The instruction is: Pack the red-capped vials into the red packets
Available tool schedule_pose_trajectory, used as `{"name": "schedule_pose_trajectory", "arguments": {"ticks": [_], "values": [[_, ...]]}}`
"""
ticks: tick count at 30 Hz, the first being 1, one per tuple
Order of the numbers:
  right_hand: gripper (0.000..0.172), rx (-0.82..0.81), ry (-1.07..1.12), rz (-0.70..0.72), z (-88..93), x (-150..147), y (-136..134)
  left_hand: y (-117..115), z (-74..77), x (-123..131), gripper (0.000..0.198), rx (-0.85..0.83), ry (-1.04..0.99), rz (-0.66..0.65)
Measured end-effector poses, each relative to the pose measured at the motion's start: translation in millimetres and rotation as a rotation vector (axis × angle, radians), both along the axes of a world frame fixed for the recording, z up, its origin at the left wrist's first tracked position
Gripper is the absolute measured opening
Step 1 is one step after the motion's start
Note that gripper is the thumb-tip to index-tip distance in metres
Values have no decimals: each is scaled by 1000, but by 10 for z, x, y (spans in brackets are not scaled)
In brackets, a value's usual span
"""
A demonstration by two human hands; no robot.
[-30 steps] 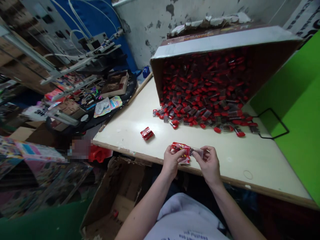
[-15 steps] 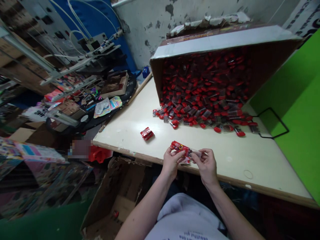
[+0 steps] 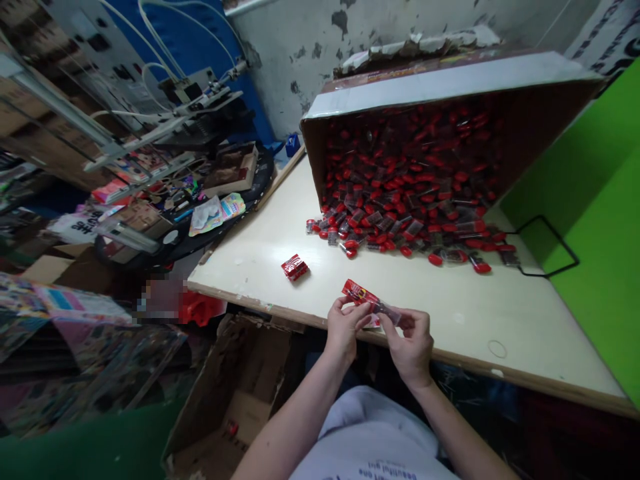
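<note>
Near the front edge of the table, both of my hands grip one small red packet (image 3: 361, 293) with a clear plastic end. My left hand (image 3: 345, 323) pinches its red printed part between thumb and fingers. On the clear end, my right hand (image 3: 411, 340) is closed, thumb pressed on the plastic near a dark bit inside. A red and white piece shows partly beneath the packet, mostly hidden by the fingers. To the left on the table lies a small stack of red packets (image 3: 295, 267).
A large cardboard box (image 3: 450, 80) lies on its side, red-and-clear packets (image 3: 400, 213) spilling onto the white table (image 3: 260, 247). A rubber band (image 3: 497, 349) lies at right. Below left stands an open carton (image 3: 200, 407); a machine (image 3: 170, 113) is beyond.
My right hand has shifted slightly down, and the packet's clear end has tilted downward with it. My left hand stays nearly in place.
</note>
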State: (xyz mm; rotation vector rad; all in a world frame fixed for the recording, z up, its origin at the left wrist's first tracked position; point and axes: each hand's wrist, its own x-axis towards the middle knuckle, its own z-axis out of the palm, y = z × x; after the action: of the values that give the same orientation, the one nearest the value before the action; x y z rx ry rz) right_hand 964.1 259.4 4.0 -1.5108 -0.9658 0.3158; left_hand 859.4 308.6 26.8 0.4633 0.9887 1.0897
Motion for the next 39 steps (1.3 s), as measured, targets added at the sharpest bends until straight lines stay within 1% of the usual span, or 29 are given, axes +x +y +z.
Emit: {"name": "schedule_pose_trajectory", "arguments": {"ticks": [2, 6, 8, 9, 12, 14, 20, 24, 28, 32, 34, 36, 39], "values": [[34, 20, 102, 21, -1, -11, 21, 22, -20, -9, 54, 1, -31, -15], [39, 49, 466, 149, 15, -38, 85, 54, -35, -30, 53, 9, -84, -22], [39, 52, 524, 167, 17, -49, 100, 55, -25, -31, 51, 1, -87, -15], [39, 57, 505, 153, 16, -53, 102, 53, -17, -29, 50, -5, -83, -9], [37, 73, 351, 82, 10, -62, 93, 50, 11, -21, 50, -13, -61, 24], [36, 76, 293, 70, 12, -61, 83, 54, 19, -24, 49, -1, -61, 12], [28, 37, 398, 251, 2, -28, 45, 75, -19, -67, 32, 40, -163, -135], [31, -56, 373, 286, -41, 5, 10, 83, -22, -79, 29, 35, -193, -183], [26, -170, 217, 333, -35, 21, -35, 92, -37, -74, 32, 77, -187, -199], [21, -145, -60, 257, -20, 34, -77, 87, -77, -76, 36, 81, -186, -247], [20, -132, -116, 237, -28, 37, -83, 81, -86, -79, 38, 77, -187, -257], [20, -142, -15, 271, -39, 32, -77, 77, -84, -83, 39, 73, -196, -257], [23, -180, 283, 370, -54, 6, -59, 72, -71, -84, 39, 70, -201, -260]]}}
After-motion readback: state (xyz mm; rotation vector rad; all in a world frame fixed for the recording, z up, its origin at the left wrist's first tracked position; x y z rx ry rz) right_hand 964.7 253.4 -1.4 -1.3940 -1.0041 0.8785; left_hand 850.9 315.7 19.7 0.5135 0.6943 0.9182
